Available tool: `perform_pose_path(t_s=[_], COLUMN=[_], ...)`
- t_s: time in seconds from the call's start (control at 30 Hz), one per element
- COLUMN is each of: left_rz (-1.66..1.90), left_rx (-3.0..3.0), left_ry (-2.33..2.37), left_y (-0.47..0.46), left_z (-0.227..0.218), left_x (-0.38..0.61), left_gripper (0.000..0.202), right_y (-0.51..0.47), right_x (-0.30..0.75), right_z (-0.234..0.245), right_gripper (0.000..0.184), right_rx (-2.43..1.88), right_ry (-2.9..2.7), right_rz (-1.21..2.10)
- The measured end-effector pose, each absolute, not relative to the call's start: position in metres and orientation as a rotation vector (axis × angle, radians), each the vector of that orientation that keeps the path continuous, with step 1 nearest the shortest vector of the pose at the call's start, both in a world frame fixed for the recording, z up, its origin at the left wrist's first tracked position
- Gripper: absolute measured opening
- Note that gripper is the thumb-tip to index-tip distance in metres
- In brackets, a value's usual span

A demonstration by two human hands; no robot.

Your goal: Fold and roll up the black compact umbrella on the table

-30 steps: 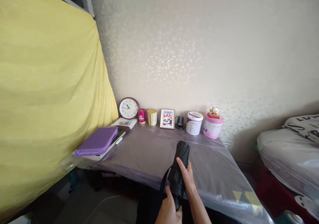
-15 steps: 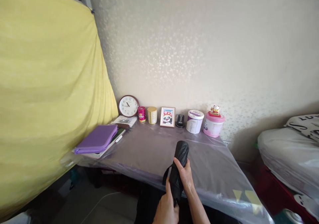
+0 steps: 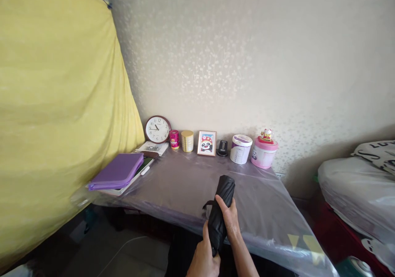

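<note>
A black folded umbrella (image 3: 219, 219) is held tilted over the front edge of the table, its far end pointing toward the wall. My right hand (image 3: 228, 217) wraps around its upper half from the right, thumb lying across the top. Lower down, my left hand (image 3: 206, 252) grips the end nearest me, with the thumb along its left side. A loose black strap (image 3: 208, 204) sticks out on the left of the umbrella. The fingers beneath it are hidden.
Plastic film covers the table (image 3: 173, 186). Along the wall stand a clock (image 3: 158, 129), a pink can (image 3: 174, 139), a yellow-lidded jar (image 3: 187, 141), a panda picture frame (image 3: 206, 143), a white-and-purple tub (image 3: 241, 149) and a pink tub (image 3: 264, 153). A purple folder (image 3: 117, 171) lies at left.
The strap on the umbrella's left side has swung up and outward from hanging close against it. My left hand has shifted slightly left; both hands keep their hold.
</note>
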State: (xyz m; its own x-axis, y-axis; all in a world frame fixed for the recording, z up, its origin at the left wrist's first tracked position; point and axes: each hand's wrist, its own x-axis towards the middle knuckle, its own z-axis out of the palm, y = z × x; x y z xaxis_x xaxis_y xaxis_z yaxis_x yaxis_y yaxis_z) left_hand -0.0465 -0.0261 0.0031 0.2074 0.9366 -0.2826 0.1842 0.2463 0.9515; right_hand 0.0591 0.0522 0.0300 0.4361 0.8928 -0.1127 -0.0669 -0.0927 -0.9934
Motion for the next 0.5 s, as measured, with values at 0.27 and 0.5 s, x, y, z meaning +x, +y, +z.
perform_pose_path(t_s=[0.27, 0.5], left_rz=[0.596, 0.794], left_rx=[1.037, 1.542], left_ry=[0.881, 1.290], left_y=[-0.025, -0.024], left_z=[0.023, 0.006], left_x=[-0.054, -0.057], left_gripper=[0.077, 0.088], right_y=[0.051, 0.052], right_x=[0.059, 0.055], right_z=[0.034, 0.033], right_gripper=[0.059, 0.058], right_rx=[-1.327, -1.439], right_ry=[-0.687, -0.729], right_rz=[1.173, 0.982])
